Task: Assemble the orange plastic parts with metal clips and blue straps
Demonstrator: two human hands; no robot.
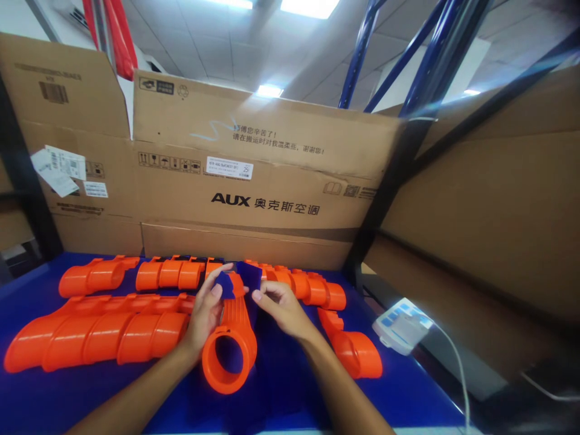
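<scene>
An orange plastic part (240, 311) with a round ring at its near end hangs over the middle of the table. My left hand (203, 314) is closed around its upper end, ring toward me. A dark blue strip (250, 277) wraps over that upper end, and one flap of it stands up on the right. At that flap my right hand (284, 307) is closed, thumb and forefinger pinching the strip's edge. Part of the strip hangs below, blending with the blue tabletop, so its full length is hard to tell.
Orange parts stand in rows at the left (99, 329), back left (170, 273) and back right (312, 289). Another orange part (357, 353) lies at right. A white device (402, 326) with a cable sits on the right edge. Cardboard (254, 181) walls the back.
</scene>
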